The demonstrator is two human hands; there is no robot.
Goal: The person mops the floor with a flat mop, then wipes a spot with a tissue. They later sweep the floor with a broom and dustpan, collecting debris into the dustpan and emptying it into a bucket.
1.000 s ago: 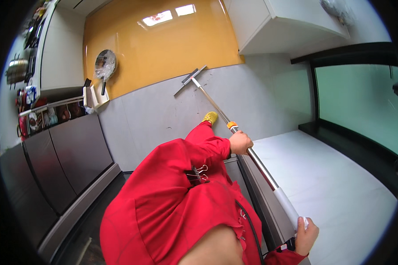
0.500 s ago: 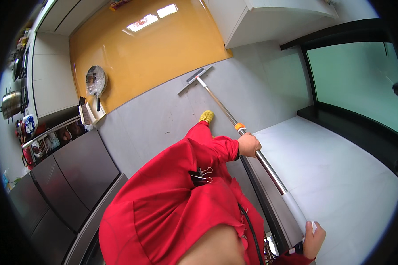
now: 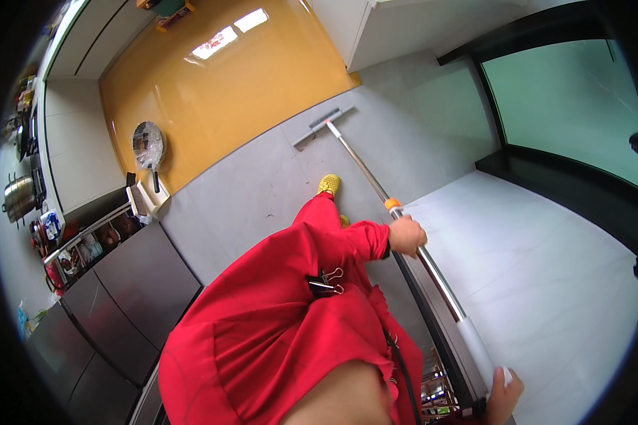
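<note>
Both my hands hold a long floor squeegee (image 3: pixel 367 172) that slants across the floor. My left hand (image 3: pixel 407 236) is closed round its metal pole, just below an orange collar. At the near end, my right hand (image 3: pixel 503 395) grips the tip of the white handle; part of that hand is cut off from clear view by the lower edge. The squeegee's grey head (image 3: pixel 324 126) lies on the grey floor tiles, close to the edge of the orange floor. Small dark crumbs (image 3: pixel 301 148) lie beside the head's left end, with a few more bits nearer my foot.
A wrapped frying pan (image 3: pixel 149 145) and a dustpan with brush (image 3: pixel 147 197) are at the left by the cabinets. Grey drawers (image 3: pixel 145 283) stand at lower left. A white cabinet (image 3: pixel 404 32) and black-framed glass panel (image 3: pixel 567 106) bound the right. My yellow shoe (image 3: pixel 328 185) is near the pole.
The squeegee's head has slid a little to the right along the tiles, and my left hand has moved slightly right and down with the pole. Both hands keep their hold. My view has shifted slightly.
</note>
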